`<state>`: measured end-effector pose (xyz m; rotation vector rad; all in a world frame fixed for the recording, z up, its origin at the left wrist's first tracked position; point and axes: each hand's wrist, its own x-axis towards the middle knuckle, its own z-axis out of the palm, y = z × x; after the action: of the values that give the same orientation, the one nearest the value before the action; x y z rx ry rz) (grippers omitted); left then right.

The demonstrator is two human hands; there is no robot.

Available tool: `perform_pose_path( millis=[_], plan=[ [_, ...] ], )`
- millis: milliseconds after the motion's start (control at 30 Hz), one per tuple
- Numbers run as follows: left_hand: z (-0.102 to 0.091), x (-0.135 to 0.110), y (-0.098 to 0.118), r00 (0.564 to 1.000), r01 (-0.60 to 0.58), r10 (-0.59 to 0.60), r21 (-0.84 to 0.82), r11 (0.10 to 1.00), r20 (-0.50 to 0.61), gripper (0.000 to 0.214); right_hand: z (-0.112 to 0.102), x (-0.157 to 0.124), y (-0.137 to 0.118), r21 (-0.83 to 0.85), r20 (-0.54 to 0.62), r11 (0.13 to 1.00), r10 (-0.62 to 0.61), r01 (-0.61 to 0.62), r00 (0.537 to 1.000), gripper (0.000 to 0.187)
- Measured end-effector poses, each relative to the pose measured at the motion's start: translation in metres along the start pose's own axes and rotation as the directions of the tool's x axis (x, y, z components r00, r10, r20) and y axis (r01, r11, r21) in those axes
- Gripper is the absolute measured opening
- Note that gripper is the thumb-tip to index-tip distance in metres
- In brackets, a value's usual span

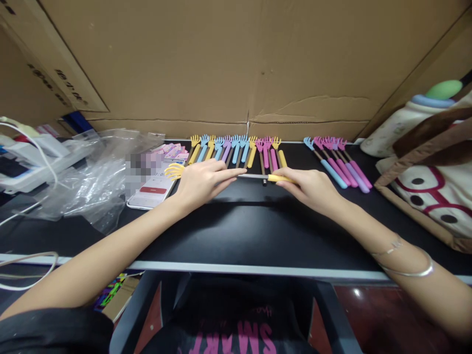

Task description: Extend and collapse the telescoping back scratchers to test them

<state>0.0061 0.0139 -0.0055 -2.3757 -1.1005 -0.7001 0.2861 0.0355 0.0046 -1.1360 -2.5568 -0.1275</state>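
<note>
Both my hands hold one yellow telescopic back scratcher lying crosswise over the black table. My left hand is closed round its shaft near the yellow claw head, which sticks out to the left. My right hand pinches the yellow handle end. The metal shaft shows between the hands. Just behind lies a row of several scratchers in yellow, blue, purple and pink.
A second group of blue and pink scratchers lies at the right back. A phone and clear plastic bags lie left. A tote bag stands right. Cardboard walls close the back.
</note>
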Motion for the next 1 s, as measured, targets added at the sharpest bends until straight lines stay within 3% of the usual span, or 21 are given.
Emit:
perform_pose_path(
  millis=[367, 767, 1000],
  plan=[
    [0.0014, -0.0012, -0.0001, 0.998, -0.050, 0.052, 0.047, 0.998, -0.030, 0.031, 0.0002, 0.0014, -0.0017, 0.106, 0.118, 0.993, 0.036, -0.049, 0.992, 0.035],
    [0.0003, -0.0027, 0.0038, 0.999, -0.004, 0.005, -0.025, 1.000, 0.051, 0.034, 0.0022, -0.0014, 0.0010, -0.071, 0.026, 0.997, -0.029, 0.031, 0.999, 0.037],
    [0.0017, -0.0038, 0.0021, 0.984, 0.095, -0.059, -0.222, 0.970, 0.166, 0.033, -0.0001, -0.0023, 0.0021, -0.095, -0.013, 0.990, -0.104, 0.102, 0.995, 0.042]
  ],
)
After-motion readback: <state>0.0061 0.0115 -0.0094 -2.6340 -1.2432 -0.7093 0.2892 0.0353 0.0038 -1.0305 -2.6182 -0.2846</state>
